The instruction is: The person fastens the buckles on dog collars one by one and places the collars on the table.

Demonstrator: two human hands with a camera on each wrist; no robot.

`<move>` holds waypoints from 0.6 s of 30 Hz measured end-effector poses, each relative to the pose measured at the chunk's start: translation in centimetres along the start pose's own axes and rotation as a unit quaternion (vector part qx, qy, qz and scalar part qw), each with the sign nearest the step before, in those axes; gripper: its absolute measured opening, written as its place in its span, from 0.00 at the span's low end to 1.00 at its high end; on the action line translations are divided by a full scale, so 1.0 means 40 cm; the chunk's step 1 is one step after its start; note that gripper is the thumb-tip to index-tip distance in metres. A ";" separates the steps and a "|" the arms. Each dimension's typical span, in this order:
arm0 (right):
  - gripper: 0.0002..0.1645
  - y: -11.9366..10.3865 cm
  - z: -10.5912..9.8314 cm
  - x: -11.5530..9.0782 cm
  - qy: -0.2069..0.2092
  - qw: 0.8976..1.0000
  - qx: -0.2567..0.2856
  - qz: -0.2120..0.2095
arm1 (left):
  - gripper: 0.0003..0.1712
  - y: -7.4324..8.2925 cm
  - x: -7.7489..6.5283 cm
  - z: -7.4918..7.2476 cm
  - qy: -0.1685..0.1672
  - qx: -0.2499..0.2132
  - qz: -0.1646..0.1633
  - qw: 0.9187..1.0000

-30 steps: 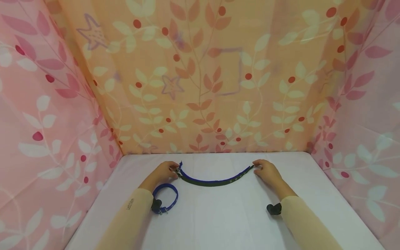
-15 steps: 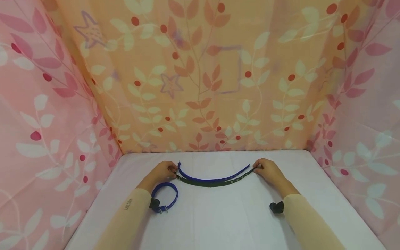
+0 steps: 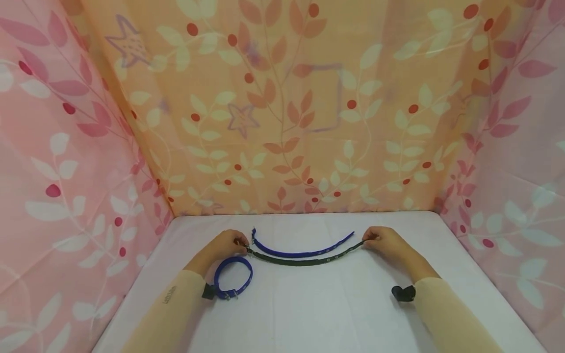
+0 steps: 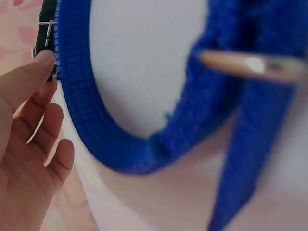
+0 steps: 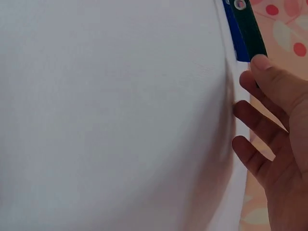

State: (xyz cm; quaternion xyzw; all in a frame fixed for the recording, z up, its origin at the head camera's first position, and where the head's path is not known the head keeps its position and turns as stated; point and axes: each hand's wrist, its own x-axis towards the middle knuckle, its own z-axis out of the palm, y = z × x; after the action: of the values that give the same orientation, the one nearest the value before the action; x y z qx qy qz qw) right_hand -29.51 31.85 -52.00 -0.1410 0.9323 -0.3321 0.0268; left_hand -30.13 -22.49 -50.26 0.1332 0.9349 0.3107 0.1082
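A dark green buckle collar (image 3: 300, 263) with metal eyelets curves in a shallow arc between both hands. My left hand (image 3: 230, 243) pinches its buckle end; in the left wrist view the thumb presses by the metal buckle (image 4: 46, 29). At the other end, the tip is pinched between thumb and finger of my right hand (image 3: 383, 240), and an eyelet (image 5: 239, 4) shows above them. Just behind it lies an unfastened blue collar (image 3: 293, 255) in a matching arc, touched by neither hand. Near my left wrist is a second blue collar (image 3: 252, 274), fastened into a loop.
All the collars are on a white-covered table (image 3: 309, 314). Patterned cloth hangs around it, an orange curtain (image 3: 282, 122) at the back and pink ones at the sides. Dark wrist cameras (image 3: 403, 293) stick out from the sleeves.
The green collar has come away from the blue one, towards the person, leaving a gap. Both hands have spread slightly apart; the right fingers have closed on the tip.
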 end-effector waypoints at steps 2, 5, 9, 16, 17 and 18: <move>0.03 -0.001 -0.011 -0.009 0.000 1.000 0.008 -0.007 | 0.05 0.001 -0.013 -0.004 0.013 0.005 0.015 1.000; 0.05 -0.007 -0.020 -0.026 0.010 0.999 0.023 -0.025 | 0.05 0.003 -0.047 -0.009 0.037 0.000 0.039 0.999; 0.10 -0.027 -0.030 -0.059 0.018 0.998 0.056 -0.033 | 0.04 0.005 -0.099 -0.022 0.054 -0.026 0.041 0.997; 0.13 -0.077 -0.035 -0.121 0.015 0.990 0.133 -0.038 | 0.07 0.017 -0.179 -0.057 0.071 -0.057 0.025 0.996; 0.13 -0.087 -0.036 -0.130 0.023 0.990 0.135 -0.038 | 0.08 0.021 -0.191 -0.062 0.075 -0.063 0.022 0.995; 0.13 -0.097 -0.038 -0.138 0.033 0.989 0.137 -0.040 | 0.09 0.029 -0.203 -0.069 0.080 -0.069 0.017 0.994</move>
State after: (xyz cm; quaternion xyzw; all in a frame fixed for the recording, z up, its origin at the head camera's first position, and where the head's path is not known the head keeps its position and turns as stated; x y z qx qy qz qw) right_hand -23.48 31.45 -48.64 -0.1618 0.8721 -0.4618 0.0019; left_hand -23.05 -25.69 -46.44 0.1162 0.9143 0.3863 0.0362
